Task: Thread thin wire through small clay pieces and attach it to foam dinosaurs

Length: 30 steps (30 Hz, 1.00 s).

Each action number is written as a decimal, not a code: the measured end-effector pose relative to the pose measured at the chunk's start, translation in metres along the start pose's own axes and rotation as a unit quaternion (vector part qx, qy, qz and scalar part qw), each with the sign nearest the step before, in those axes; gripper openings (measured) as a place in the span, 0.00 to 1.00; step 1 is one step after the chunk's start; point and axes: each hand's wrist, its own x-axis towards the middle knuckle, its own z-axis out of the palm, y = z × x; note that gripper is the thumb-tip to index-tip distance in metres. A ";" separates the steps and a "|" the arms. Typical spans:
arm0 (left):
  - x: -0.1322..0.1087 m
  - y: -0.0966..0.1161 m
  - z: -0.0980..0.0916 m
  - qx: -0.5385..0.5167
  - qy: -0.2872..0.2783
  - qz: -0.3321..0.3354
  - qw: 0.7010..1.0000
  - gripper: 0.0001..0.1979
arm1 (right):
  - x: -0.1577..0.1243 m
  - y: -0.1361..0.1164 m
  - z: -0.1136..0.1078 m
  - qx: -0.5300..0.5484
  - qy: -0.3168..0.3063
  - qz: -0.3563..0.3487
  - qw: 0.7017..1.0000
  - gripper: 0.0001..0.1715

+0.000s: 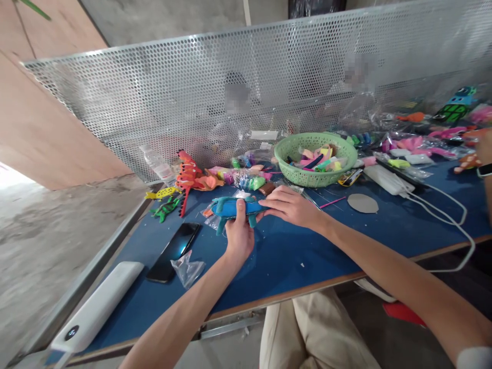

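A blue stuffed toy animal with short teal legs is held above the blue table, its plain blue side turned up. My left hand grips its middle, the thumb pressed across the top. At its right end, the fingers of my right hand are closed on the tip of the toy. What exactly lies between those right fingertips is too small to make out. Behind my hands are a brown piece and several small colourful toys.
A green basket holds soft coloured pieces. Left are a red toy, a phone, a plastic bag and a white power bank. White cables run at right. A perforated metal screen borders the back; another person's hand is far right.
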 end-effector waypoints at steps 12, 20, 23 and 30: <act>0.003 0.006 -0.001 -0.001 0.025 0.011 1.000 0.20 | -0.007 0.010 0.000 0.026 0.032 0.046 0.998 0.18; 0.000 0.008 0.001 0.004 -0.001 0.017 1.000 0.23 | -0.006 0.009 0.000 0.029 0.046 0.037 0.998 0.14; 0.001 0.008 0.000 0.001 0.000 0.016 1.000 0.23 | -0.007 0.010 0.001 0.041 0.056 0.049 0.996 0.13; 0.005 0.007 -0.005 -0.016 0.009 0.005 1.000 0.20 | -0.008 0.006 0.004 0.054 0.108 0.082 0.989 0.13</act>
